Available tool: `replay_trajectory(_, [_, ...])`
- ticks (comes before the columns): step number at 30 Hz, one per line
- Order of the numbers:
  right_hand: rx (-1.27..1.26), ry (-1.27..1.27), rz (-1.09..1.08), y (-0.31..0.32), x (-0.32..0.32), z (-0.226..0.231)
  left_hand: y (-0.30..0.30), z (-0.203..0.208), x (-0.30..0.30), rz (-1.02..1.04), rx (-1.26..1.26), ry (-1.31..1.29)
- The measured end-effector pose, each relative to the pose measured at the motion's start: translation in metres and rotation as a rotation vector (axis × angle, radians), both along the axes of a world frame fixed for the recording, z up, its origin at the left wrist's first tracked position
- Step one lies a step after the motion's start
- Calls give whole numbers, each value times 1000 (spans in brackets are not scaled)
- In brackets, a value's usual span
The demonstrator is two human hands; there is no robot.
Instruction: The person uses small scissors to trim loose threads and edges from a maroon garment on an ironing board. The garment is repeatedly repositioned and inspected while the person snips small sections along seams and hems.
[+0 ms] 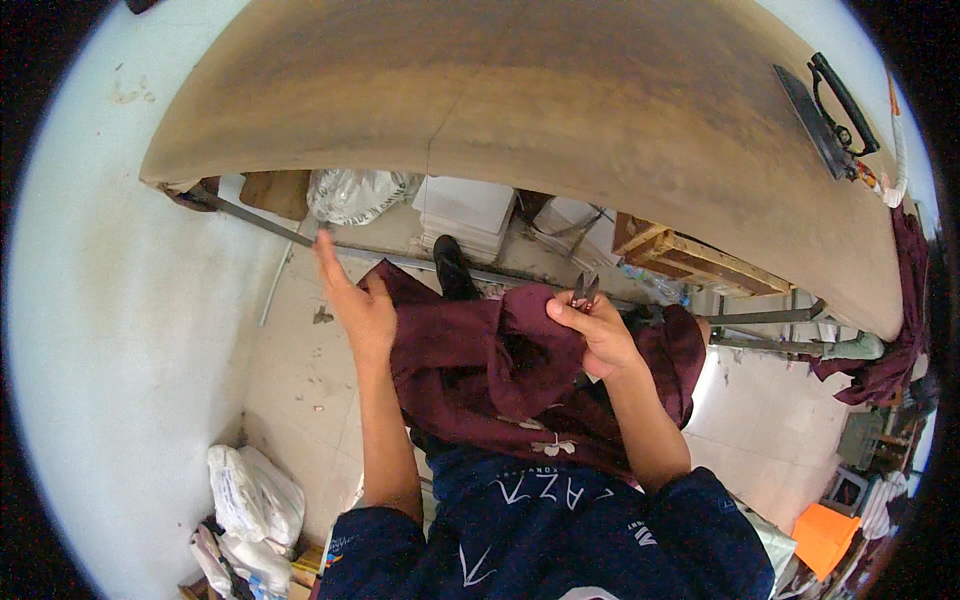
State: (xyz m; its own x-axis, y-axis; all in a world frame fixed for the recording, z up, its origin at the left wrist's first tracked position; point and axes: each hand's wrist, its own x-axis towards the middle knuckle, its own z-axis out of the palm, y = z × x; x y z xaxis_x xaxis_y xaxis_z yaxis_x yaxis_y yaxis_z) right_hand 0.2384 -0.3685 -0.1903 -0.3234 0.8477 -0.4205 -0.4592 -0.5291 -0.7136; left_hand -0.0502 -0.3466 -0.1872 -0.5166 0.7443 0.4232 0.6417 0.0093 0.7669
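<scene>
A dark maroon garment [450, 350] lies across my lap in loose folds, with a small pale motif near its lower part. My left hand [365, 310] is open at the garment's left edge, fingers stretched out and thumb apart; whether the thumb side touches the fabric I cannot tell. In my right hand [603, 335] are small thread snips [583, 291], their two pointed blades slightly apart and pointing away from me. That hand is closed around them over the right side of the garment. Its fingers partly hide the handle.
A cloth-covered ironing table [480, 100] spans the far side, with an iron [828, 115] at its right end. Below are a white plastic bag [360, 195], stacked white sheets [465, 212] and a wooden frame [690, 255]. More bags [255, 500] stand left; an orange piece [826, 540] lies right.
</scene>
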Motion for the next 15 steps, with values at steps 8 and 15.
replay_trajectory(8, [-64, 61, 45, 10, -5, 2, -40, 4, 73, -890, -212, -810])
replay_trajectory(15, [141, -125, 62, 12, -3, -4, -42, -5, 84, -741, -297, -1046])
